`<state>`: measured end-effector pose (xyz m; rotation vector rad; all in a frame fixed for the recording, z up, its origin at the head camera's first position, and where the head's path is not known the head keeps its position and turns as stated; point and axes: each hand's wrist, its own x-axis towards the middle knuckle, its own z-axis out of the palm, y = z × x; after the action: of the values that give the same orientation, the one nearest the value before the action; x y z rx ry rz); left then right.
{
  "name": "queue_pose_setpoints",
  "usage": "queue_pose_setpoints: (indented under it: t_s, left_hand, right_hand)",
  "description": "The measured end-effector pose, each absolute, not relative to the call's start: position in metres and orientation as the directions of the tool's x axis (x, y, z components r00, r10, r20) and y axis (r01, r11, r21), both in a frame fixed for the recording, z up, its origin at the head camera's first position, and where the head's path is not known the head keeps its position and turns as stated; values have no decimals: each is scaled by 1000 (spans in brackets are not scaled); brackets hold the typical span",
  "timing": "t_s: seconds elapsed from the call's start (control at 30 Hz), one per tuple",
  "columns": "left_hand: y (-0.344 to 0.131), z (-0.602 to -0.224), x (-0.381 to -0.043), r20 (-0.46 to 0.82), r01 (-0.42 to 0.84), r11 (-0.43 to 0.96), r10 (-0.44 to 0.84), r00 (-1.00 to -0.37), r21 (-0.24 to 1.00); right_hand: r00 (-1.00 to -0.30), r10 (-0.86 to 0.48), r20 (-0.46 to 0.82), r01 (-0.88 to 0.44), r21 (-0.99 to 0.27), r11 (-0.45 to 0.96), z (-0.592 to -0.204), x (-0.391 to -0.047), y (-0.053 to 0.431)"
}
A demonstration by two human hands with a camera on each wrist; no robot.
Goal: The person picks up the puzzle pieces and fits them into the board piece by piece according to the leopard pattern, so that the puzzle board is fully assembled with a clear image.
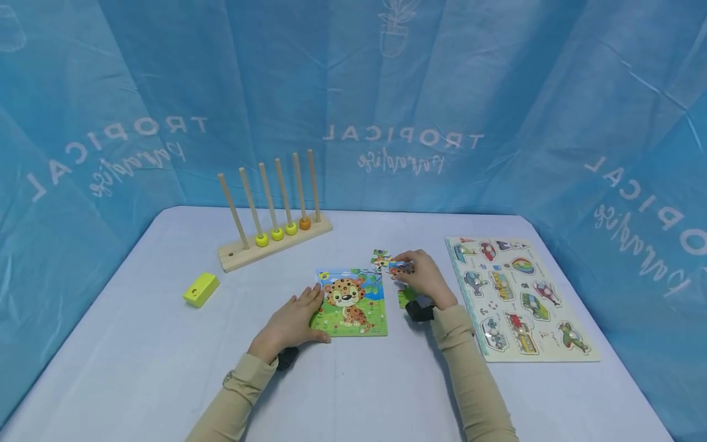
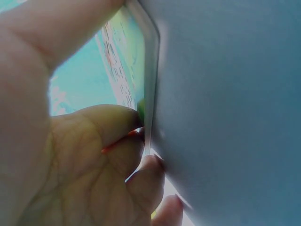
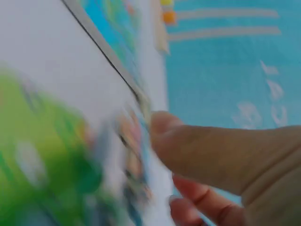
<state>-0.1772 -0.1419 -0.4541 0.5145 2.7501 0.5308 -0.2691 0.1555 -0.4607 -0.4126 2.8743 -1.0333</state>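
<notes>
A square leopard puzzle board (image 1: pixel 356 304) lies on the table in the head view. My left hand (image 1: pixel 295 319) rests at its left side, fingers on the upper left edge and thumb by the lower left corner. Beyond the board's upper right corner, my right hand (image 1: pixel 422 276) pinches a blue and brown puzzle piece (image 1: pixel 399 269). That piece is blurred beside the thumb in the right wrist view. Another puzzle piece (image 1: pixel 380 258) lies just left of it. A green piece (image 1: pixel 405 297) sits below the right hand, partly covered by the wrist camera.
A wooden peg stand (image 1: pixel 276 242) with several yellow and orange beads stands at the back left. A yellow block (image 1: pixel 201 290) lies left of the left hand. On the right is a vehicle puzzle board (image 1: pixel 519 301). Blue printed curtains (image 1: pixel 397 92) enclose the table.
</notes>
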Motion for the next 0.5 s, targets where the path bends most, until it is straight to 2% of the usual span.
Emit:
queue_pose_setpoints:
  t_s: [0.23, 0.5]
  left_hand:
    - [-142, -454, -178, -212, 292, 871, 396, -893, 394]
    - [-143, -454, -178, -204, 296, 865, 401, -893, 406]
  right_hand:
    - [-951, -290, -102, -183, -572, 800, -452, -268, 189]
    - [-968, -212, -133, -97, -580, 809, -452, -267, 186]
